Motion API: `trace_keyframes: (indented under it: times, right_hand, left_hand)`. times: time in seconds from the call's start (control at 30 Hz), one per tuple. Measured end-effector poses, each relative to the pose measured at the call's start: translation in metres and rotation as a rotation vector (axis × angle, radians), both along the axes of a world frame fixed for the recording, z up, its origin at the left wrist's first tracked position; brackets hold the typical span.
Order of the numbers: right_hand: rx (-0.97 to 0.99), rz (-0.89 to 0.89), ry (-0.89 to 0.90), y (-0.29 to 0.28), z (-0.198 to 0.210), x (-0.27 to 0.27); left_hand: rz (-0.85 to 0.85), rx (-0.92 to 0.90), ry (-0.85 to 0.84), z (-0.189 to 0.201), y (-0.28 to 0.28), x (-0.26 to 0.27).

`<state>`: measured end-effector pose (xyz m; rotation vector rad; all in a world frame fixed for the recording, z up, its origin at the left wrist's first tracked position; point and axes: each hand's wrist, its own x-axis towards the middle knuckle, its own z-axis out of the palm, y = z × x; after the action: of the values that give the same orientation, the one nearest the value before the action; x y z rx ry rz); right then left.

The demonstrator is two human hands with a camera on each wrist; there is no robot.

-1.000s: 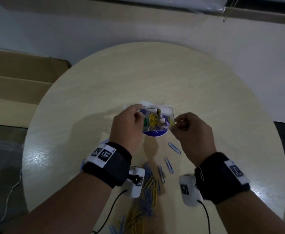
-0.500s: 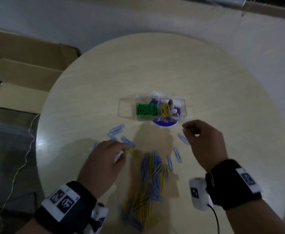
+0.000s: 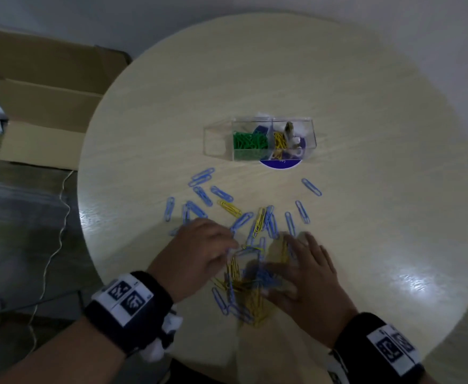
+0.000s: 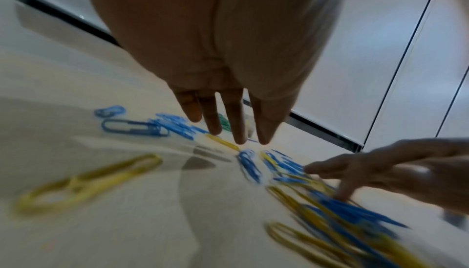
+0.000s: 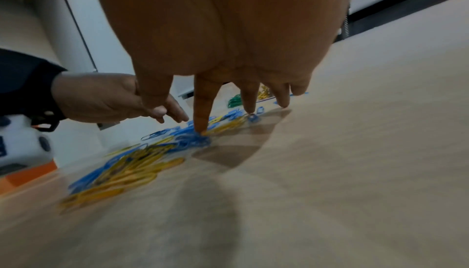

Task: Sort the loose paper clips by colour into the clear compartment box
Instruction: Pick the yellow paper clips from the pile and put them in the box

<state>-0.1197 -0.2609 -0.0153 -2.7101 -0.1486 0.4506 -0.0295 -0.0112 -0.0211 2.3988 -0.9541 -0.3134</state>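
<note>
The clear compartment box [image 3: 259, 139] stands mid-table, with green clips [image 3: 249, 139] in its middle cell and yellow clips [image 3: 280, 139] to their right; the left cell looks empty. Loose blue and yellow paper clips [image 3: 244, 281] lie heaped near the front edge, and more blue ones [image 3: 202, 189] are scattered toward the box. My left hand [image 3: 216, 248] reaches into the heap from the left, its fingers [image 4: 238, 123] straight and holding nothing. My right hand [image 3: 305, 261] lies spread on the heap's right side, its index fingertip [image 5: 201, 129] touching blue clips.
The round pale wooden table [image 3: 366, 134] has a purple disc [image 3: 280, 163] under the box. Single blue clips [image 3: 310, 187] lie to the right. A cardboard box [image 3: 41, 106] and a thin cable [image 3: 52, 245] are on the floor at the left.
Both hands have drawn back from the compartment box to the heap near the front edge. The right hand, curled before, now lies flat and spread.
</note>
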Motion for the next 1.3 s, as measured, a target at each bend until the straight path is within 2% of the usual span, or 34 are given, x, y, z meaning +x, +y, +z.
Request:
trace_keyframes:
  times: [0.1, 0.23, 0.4, 0.5, 0.63, 0.8, 0.97, 1.1, 1.17, 1.3]
  right_hand:
    - [0.074, -0.067, -0.121, -0.011, 0.001, 0.011]
    - [0.141, -0.099, -0.303, -0.015, -0.002, 0.048]
    - [0.005, -0.007, -0.228, -0.001, -0.011, 0.096]
    - [-0.093, -0.009, -0.195, -0.008, -0.013, 0.1]
    - [-0.165, -0.17, -0.214, -0.02, -0.012, 0.097]
    - [-0.06, -0.241, -0.235, -0.022, -0.013, 0.098]
    - [0.114, -0.252, -0.227, -0.004, -0.008, 0.132]
    - [0.004, -0.313, -0.064, 0.006, -0.005, 0.161]
    - [-0.045, -0.284, -0.044, 0.009, -0.006, 0.165]
    - [-0.02, -0.298, -0.064, 0.007, -0.007, 0.159]
  left_hand:
    - [0.096, 0.047, -0.15, -0.001, -0.005, 0.032]
    - [0.116, 0.189, -0.205, -0.007, -0.015, 0.054]
    - [0.119, 0.325, -0.262, -0.006, -0.02, 0.058]
    - [0.182, 0.329, -0.221, -0.007, -0.019, 0.056]
    - [0.261, 0.285, -0.135, -0.006, -0.015, 0.052]
    - [0.363, 0.201, -0.037, 0.007, -0.002, 0.034]
    - [0.611, 0.127, 0.121, 0.022, 0.04, 0.001]
    - [0.781, 0.132, 0.175, 0.02, 0.06, -0.012]
    - [0.75, 0.178, 0.148, 0.016, 0.061, -0.02]
    - [0.557, 0.28, 0.11, 0.01, 0.049, -0.036]
